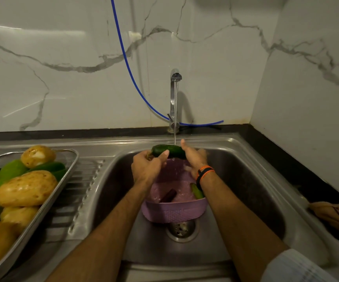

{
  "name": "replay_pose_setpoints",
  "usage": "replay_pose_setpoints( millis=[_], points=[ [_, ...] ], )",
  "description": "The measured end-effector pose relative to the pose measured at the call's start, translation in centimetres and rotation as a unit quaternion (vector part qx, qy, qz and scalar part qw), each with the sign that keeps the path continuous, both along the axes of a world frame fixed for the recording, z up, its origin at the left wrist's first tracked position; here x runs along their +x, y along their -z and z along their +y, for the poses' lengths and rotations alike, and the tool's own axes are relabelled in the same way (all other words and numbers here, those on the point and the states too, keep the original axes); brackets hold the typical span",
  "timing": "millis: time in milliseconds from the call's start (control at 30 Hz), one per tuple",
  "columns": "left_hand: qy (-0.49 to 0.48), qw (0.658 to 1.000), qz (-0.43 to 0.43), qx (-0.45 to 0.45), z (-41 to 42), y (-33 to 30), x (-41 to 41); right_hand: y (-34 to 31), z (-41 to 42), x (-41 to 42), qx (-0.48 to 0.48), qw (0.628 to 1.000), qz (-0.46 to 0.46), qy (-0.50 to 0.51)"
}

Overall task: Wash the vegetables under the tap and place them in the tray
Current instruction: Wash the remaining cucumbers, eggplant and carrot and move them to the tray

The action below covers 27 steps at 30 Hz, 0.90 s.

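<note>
A dark green cucumber [169,151] lies crosswise under the water stream from the chrome tap [174,94]. My left hand [148,166] grips its left end and my right hand [194,157] wraps its right end. Below them a purple basket [174,210] sits in the steel sink [252,186], holding a small green vegetable [196,191] and a dark reddish one [168,196]. On the drainboard at the left, a steel tray [48,202] carries several potatoes [27,189] and green vegetables [7,174].
A blue hose [128,64] hangs down the marble wall to the tap's base. The sink drain [182,228] shows below the basket. A brown cloth bag [337,216] rests on the black counter at the right.
</note>
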<state>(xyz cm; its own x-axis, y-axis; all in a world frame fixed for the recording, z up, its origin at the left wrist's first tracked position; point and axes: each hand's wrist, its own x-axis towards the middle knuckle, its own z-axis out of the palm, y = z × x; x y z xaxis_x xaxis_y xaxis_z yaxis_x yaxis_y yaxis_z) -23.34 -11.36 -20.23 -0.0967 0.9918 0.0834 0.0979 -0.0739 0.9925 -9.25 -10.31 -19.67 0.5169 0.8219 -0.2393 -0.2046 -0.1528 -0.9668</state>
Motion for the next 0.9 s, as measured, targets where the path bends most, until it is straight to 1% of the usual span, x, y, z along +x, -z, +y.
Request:
replay_pose_setpoints(
  millis=[33,67,100,133,200,267,333,433,500,567,633,733,800,833,900],
  points=[
    [-0.019,1.0,0.012,0.008,-0.1,-0.2,0.0,0.0,-0.2,0.0,-0.042,0.99,-0.136,-0.004],
    [-0.033,0.999,0.034,0.021,-0.3,-0.5,-0.1,0.0,-0.4,0.0,-0.042,0.97,-0.24,0.003],
    [-0.04,0.997,0.059,0.035,-0.4,-0.6,-0.1,-0.3,-0.6,-0.1,-0.003,0.955,-0.295,-0.006],
    [-0.04,0.995,0.083,0.048,-0.5,-0.7,-0.2,-0.5,-0.8,-0.2,0.047,0.949,-0.31,-0.036],
    [-0.034,0.989,0.123,0.072,-0.4,-0.8,-0.4,-1.2,-1.3,-0.8,0.11,0.943,-0.287,-0.125],
    [-0.04,0.985,0.141,0.091,-0.3,-0.6,-0.6,-1.2,-1.3,-1.4,0.123,0.929,-0.291,-0.193],
    [-0.049,0.983,0.141,0.104,-0.1,-0.4,-0.8,-0.8,-1.0,-1.7,0.127,0.92,-0.308,-0.208],
    [0.0,0.984,0.141,0.104,0.2,-0.2,-1.0,-0.6,-0.7,-1.5,0.139,0.942,-0.252,-0.171],
    [0.044,0.984,0.156,0.081,0.5,0.1,-1.1,-0.6,-0.5,-1.1,0.148,0.965,-0.173,-0.134],
    [0.083,0.974,0.207,0.036,0.7,0.6,-1.0,-0.7,-0.4,-0.8,0.143,0.983,-0.062,-0.094],
    [0.119,0.954,0.276,0.012,0.5,1.1,-0.9,-0.7,-0.1,-0.6,0.143,0.986,0.05,-0.065],
    [0.128,0.94,0.315,0.028,0.1,1.3,-0.6,-0.6,0.5,-1.1,0.13,0.977,0.166,-0.042],
    [0.108,0.921,0.371,0.053,-0.4,0.9,-0.2,-0.4,0.9,-2.2,0.122,0.975,0.182,-0.041],
    [0.098,0.915,0.386,0.062,-0.6,0.7,0.0,-0.3,1.1,-2.8,0.124,0.978,0.16,-0.044],
    [0.087,0.913,0.389,0.081,-1.0,0.4,0.1,-0.1,1.4,-3.8,0.139,0.987,0.07,-0.046]
  ],
)
